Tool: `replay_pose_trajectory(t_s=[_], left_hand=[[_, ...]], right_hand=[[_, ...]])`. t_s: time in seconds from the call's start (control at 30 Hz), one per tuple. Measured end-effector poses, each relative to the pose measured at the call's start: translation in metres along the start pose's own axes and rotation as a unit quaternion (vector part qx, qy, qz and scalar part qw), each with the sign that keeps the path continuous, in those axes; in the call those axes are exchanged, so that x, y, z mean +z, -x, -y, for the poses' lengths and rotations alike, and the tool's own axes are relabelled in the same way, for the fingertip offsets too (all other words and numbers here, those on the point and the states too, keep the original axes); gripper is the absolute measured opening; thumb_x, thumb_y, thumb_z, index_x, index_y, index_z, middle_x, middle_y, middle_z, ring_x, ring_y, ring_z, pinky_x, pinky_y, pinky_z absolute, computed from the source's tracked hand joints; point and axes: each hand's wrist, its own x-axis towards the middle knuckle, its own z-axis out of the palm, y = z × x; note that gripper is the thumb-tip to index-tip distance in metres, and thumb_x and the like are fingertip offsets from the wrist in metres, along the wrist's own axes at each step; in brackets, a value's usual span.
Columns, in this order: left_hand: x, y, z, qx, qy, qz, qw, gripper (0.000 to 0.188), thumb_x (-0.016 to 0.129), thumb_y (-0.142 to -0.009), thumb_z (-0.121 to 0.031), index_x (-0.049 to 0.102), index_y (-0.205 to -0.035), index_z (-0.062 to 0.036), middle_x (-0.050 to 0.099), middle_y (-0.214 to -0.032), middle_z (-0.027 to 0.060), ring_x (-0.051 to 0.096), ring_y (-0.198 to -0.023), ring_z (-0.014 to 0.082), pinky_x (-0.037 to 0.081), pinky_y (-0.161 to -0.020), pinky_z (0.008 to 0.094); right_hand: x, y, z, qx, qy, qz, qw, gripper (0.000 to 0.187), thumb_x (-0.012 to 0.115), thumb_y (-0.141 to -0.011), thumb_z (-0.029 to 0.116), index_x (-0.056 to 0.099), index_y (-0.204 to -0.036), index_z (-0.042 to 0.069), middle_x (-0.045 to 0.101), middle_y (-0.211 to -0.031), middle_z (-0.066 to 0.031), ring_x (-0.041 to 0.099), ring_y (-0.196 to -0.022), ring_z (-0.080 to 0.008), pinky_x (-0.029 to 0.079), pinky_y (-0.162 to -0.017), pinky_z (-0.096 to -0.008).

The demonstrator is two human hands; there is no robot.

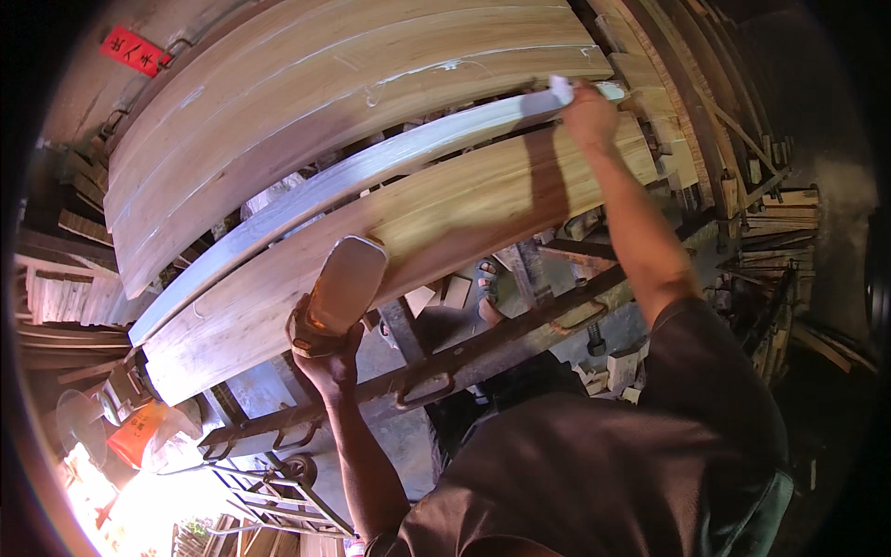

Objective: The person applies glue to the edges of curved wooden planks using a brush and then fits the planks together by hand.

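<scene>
At the near left stands a pale metal-framed cart [278, 497]. Beyond it, a long brown metal beam with loop handles [483, 356] runs from left to right. Above the beam, toward the left, the left hand [336, 369] is curled around the lower end of a brownish, round-cornered oblong container [348, 278], held tilted; its contents cannot be made out. Behind it lies a wide pale wooden board [455, 227], then a narrow wooden board coated whitish [371, 167]. At that board's right end, the right hand [591, 116] grips a small white applicator [561, 90], fingers closed, details blurred. Farther off lie broad white-streaked wooden boards [306, 93].
</scene>
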Motion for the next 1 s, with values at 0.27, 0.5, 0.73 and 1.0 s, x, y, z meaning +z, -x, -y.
replay_pose_trajectory(t_s=[0.27, 0.5, 0.73, 1.0], left_hand=[[0.066, -0.002, -0.031, 0.021, -0.030, 0.011, 0.999, 0.074, 0.087, -0.058, -0.019, 0.057, -0.123, -0.0016, 0.058, -0.121, 0.0134, 0.057, -0.112, 0.0282, 0.045, -0.099, 0.0402], [0.061, 0.013, -0.010, -0.086, 0.084, 0.027, 0.992, 0.078, 0.085, -0.066, -0.004, 0.045, -0.133, -0.0022, 0.055, -0.124, 0.0111, 0.054, -0.114, 0.0248, 0.044, -0.099, 0.0387], [0.059, 0.014, -0.014, -0.085, 0.019, 0.029, 0.996, 0.080, 0.087, -0.065, -0.009, 0.045, -0.134, -0.0023, 0.053, -0.127, 0.0115, 0.051, -0.117, 0.0249, 0.043, -0.100, 0.0382], [0.057, 0.015, -0.010, -0.125, 0.030, 0.019, 0.991, 0.083, 0.086, -0.064, -0.007, 0.043, -0.136, -0.0031, 0.052, -0.129, 0.0117, 0.050, -0.118, 0.0252, 0.042, -0.103, 0.0381]], right_hand=[[0.087, 0.098, 0.123, -0.366, -0.159, 0.080, 0.913, 0.013, 0.061, -0.071, 0.000, 0.057, -0.081, 0.005, 0.064, -0.078, -0.0170, 0.065, -0.068, -0.0361, 0.052, -0.057, -0.0466], [0.010, -0.064, -0.071, -0.007, -0.024, 0.015, 1.000, 0.018, 0.054, -0.088, 0.021, 0.070, -0.094, 0.015, 0.072, -0.089, -0.0119, 0.069, -0.083, -0.0341, 0.054, -0.073, -0.0458], [0.009, 0.085, 0.079, -0.045, -0.019, 0.239, 0.970, 0.025, 0.046, -0.093, 0.018, 0.059, -0.107, 0.001, 0.066, -0.076, -0.0196, 0.065, -0.068, -0.0396, 0.052, -0.064, -0.0521], [0.082, 0.118, 0.111, -0.088, -0.206, 0.130, 0.966, 0.004, 0.063, -0.084, 0.012, 0.064, -0.086, 0.008, 0.066, -0.075, -0.0151, 0.065, -0.070, -0.0369, 0.050, -0.063, -0.0470]])
